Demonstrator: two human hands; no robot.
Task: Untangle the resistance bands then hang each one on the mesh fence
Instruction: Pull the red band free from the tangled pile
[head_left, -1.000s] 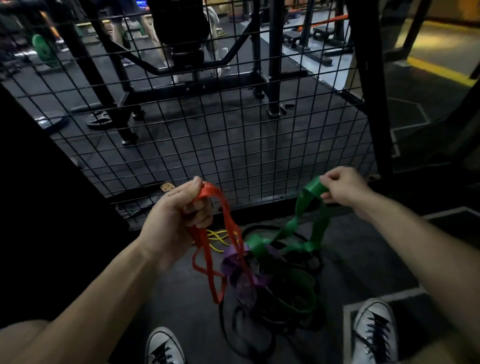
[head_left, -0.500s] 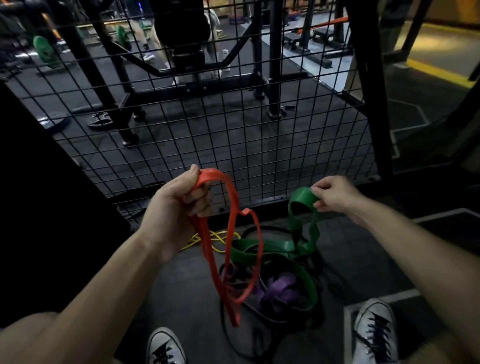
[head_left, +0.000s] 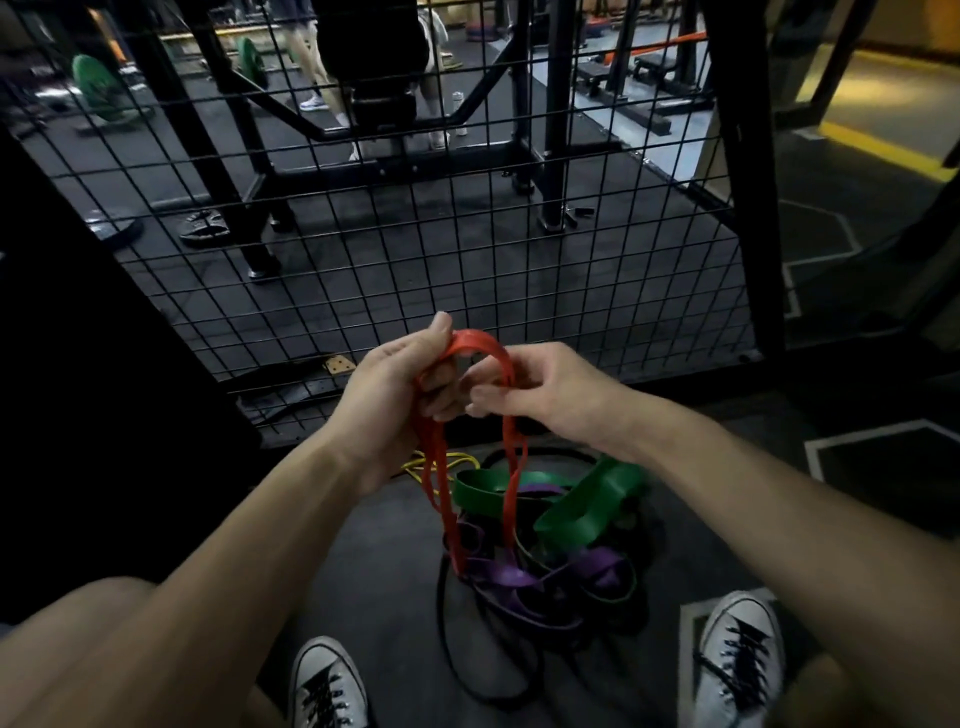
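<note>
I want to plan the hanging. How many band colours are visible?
5: red band in both hands, green, purple, black and yellow on the floor. More may hide underneath.

Both hands up on the orange band (head_left: 480, 345) — left hand (head_left: 395, 395) gripping it, right hand (head_left: 540, 389) pinching it. Green band (head_left: 582, 506) and purple band (head_left: 511, 577) piled on the floor near the mesh fence (head_left: 415, 249).

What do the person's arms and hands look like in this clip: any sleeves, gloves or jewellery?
Both forearms are bare to the frame edge, with no sleeves in view. The left hand and right hand wear no gloves; no rings, watch or wristbands are visible.
</note>
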